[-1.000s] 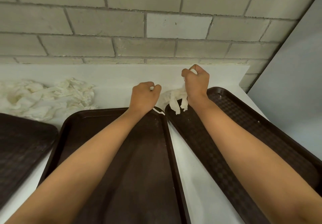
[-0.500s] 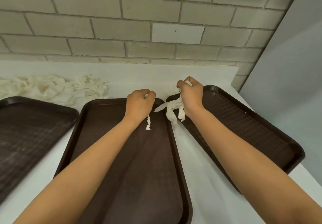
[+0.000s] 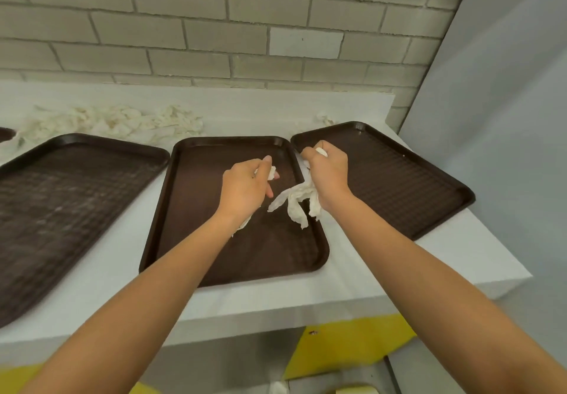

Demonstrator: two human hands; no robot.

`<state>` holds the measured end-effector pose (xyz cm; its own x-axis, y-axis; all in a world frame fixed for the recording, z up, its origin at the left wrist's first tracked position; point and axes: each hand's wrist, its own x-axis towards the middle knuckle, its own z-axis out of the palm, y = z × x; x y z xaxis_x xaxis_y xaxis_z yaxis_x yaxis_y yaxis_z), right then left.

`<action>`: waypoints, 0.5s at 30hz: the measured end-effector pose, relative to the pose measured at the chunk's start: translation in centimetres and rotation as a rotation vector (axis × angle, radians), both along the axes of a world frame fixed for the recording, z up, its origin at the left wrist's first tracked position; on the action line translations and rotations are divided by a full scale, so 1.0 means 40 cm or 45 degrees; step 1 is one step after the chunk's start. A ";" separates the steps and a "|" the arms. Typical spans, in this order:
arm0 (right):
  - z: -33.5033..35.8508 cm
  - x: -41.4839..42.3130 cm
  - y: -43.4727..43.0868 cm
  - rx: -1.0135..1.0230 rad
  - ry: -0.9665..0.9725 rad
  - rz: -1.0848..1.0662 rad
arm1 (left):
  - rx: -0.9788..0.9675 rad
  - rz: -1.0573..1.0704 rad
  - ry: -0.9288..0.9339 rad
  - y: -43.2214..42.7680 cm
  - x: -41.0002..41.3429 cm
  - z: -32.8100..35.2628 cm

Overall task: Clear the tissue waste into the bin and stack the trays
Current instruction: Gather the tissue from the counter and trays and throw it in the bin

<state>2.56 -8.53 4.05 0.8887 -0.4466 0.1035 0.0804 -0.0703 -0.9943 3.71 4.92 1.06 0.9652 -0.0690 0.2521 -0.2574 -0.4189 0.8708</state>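
Observation:
Three dark brown trays lie side by side on a white counter: a left tray (image 3: pixel 61 191), a middle tray (image 3: pixel 196 209) and a right tray (image 3: pixel 399 178). My left hand (image 3: pixel 245 188) hovers over the middle tray and grips a small wad of white tissue (image 3: pixel 271 173). Over the gap between the middle and right trays, my right hand (image 3: pixel 328 175) grips a bunch of tissue strips (image 3: pixel 294 206) that dangle below the fist. A long pile of crumpled tissue (image 3: pixel 116 122) lies along the back of the counter. One small tissue scrap (image 3: pixel 325 120) sits behind the right tray.
A grey brick wall (image 3: pixel 214 25) stands behind the white counter (image 3: pixel 276 289), and a pale panel (image 3: pixel 506 117) closes off the right side. Yellow surfaces (image 3: pixel 352 344) show below the counter's front edge. A fourth tray's corner (image 3: pixel 4 133) peeks in at far left.
Both hands have drawn back toward me from the counter's rear, each carrying tissue. The view has pulled back and down, so the counter's front edge and the yellow area below now show.

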 end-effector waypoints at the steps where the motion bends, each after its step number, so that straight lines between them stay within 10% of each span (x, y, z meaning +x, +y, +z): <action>1: -0.004 -0.025 0.006 -0.006 0.007 -0.001 | 0.000 -0.010 0.000 0.004 -0.025 -0.001; 15: -0.030 -0.285 -0.077 0.027 0.229 0.080 | -0.074 -0.073 0.040 -0.082 -0.279 -0.012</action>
